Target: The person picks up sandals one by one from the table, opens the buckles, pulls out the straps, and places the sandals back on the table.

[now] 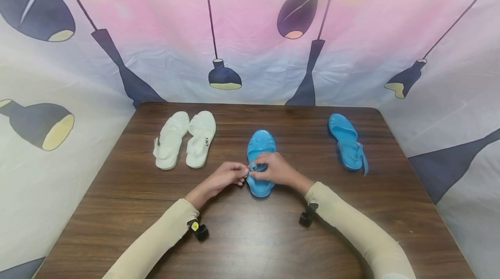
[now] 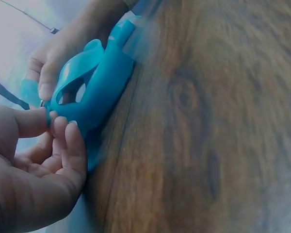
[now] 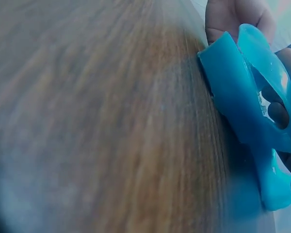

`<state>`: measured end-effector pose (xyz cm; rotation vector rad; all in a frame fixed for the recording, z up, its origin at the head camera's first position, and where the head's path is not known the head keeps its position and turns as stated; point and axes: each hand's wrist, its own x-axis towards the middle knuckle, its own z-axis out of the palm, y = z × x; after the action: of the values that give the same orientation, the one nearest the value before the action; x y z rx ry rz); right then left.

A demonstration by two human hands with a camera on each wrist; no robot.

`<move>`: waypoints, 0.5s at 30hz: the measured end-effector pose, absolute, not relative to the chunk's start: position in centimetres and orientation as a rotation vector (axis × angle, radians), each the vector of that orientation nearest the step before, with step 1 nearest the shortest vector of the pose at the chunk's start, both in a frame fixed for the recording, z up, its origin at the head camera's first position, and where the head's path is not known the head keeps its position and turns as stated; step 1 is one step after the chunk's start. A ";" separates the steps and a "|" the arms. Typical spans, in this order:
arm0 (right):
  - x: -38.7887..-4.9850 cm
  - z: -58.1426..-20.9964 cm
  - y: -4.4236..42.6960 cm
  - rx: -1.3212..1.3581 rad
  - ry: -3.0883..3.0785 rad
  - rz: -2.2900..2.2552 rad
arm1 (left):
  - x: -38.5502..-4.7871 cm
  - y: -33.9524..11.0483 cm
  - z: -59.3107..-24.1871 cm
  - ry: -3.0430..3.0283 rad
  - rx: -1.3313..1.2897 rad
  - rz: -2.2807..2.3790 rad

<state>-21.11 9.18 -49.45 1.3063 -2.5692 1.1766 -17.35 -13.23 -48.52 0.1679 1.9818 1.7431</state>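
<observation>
A blue sandal (image 1: 261, 141) lies on the table with its toe pointing away from me. At its left side, by the small metal buckle (image 1: 253, 167), my left hand (image 1: 225, 178) pinches the ankle strap between thumb and forefinger. From the right, my right hand (image 1: 278, 169) reaches over the sandal and pinches the strap at the buckle. The left wrist view has both thumbs close together at the blue heel part (image 2: 104, 85). In the right wrist view the heel (image 3: 228, 82) hides part of the fingers, and the buckle cannot be made out.
Another blue sandal (image 1: 347, 140) lies at the right, its strap end hanging loose to the side. Two white sandals, a left one (image 1: 170, 140) and a right one (image 1: 202, 136), lie side by side at the back left. A patterned cloth (image 1: 250, 18) hangs behind the brown table (image 1: 250, 244).
</observation>
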 end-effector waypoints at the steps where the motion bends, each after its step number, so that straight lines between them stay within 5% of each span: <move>1: -21.1 -49.5 9.2 1.308 -2.568 1.175 | -17.3 -13.3 -48.6 1.984 0.157 1.749; 15: -21.0 -49.5 9.3 1.276 -2.589 1.179 | -17.2 -13.4 -48.5 1.977 0.133 1.759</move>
<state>-21.04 9.34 -49.52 1.2756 -2.5890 1.1787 -17.15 -13.36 -48.49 0.1327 1.9771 1.7589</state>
